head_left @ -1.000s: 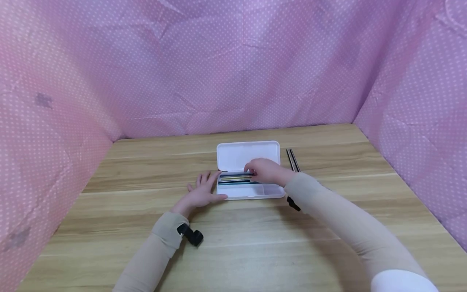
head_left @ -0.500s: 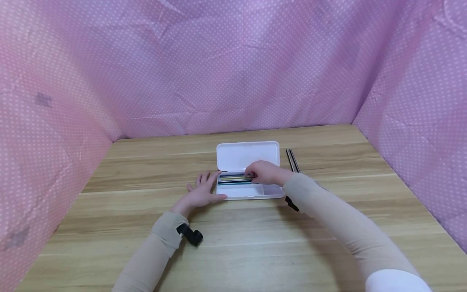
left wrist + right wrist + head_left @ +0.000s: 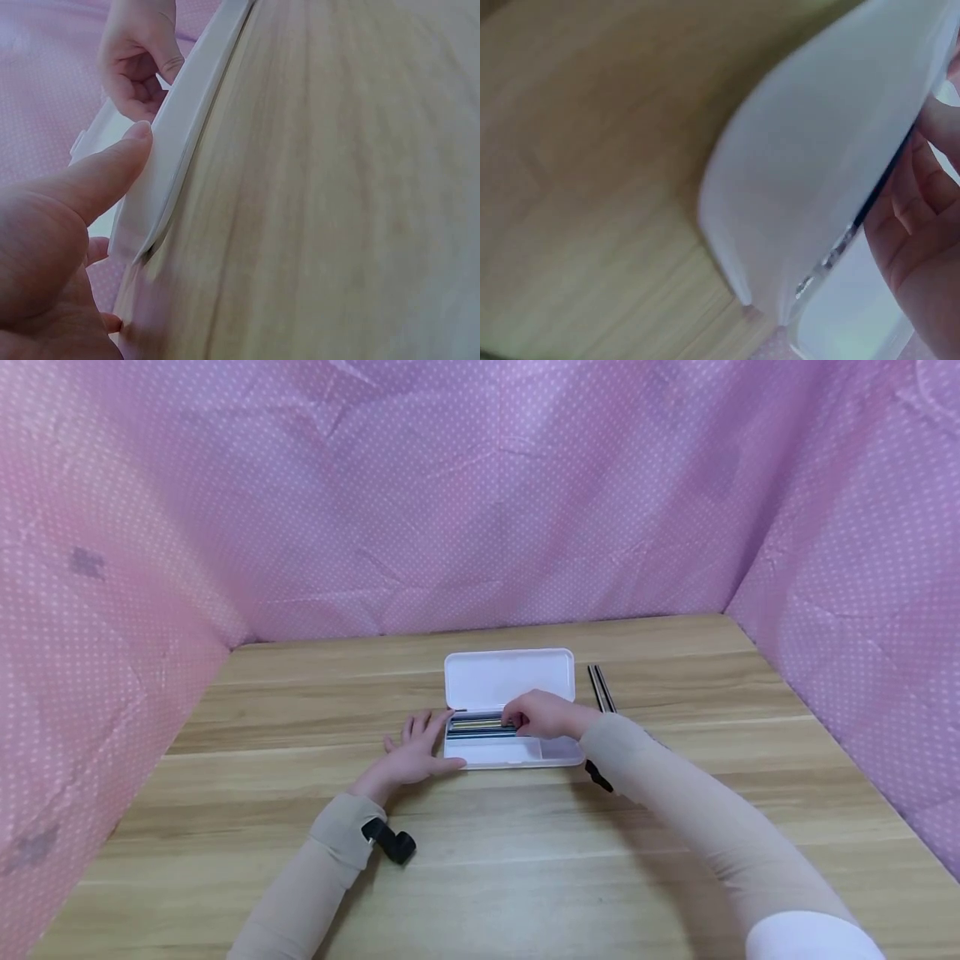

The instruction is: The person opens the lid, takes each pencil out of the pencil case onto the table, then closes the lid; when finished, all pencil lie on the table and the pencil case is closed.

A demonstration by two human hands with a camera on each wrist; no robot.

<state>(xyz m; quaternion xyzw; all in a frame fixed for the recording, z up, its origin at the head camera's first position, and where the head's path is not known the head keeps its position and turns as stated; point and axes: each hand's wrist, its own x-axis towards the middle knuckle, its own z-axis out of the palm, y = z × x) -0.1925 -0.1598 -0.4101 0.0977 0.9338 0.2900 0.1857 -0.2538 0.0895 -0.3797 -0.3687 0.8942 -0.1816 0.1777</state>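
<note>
A white pencil case lies with its lid swung back on the table. Several thin pencils, dark, yellow and teal, lie lengthwise in its long compartment. My left hand is spread at the case's left end, fingers fairly straight; its thumb rests against the front wall in the left wrist view. Inside the case, my right hand has curled fingers and appears to pinch a dark pencil. Its fingertips partly hide the pencils' right ends.
Two dark pencils lie side by side on the wooden table, right of the lid. A small compartment forms the case's right front corner. Pink dotted cloth hangs behind and at both sides.
The right hand has dipped to the pencils and shifted very slightly left, its fingers more curled. The left hand stays in place, and the two pencils on the table have not moved.
</note>
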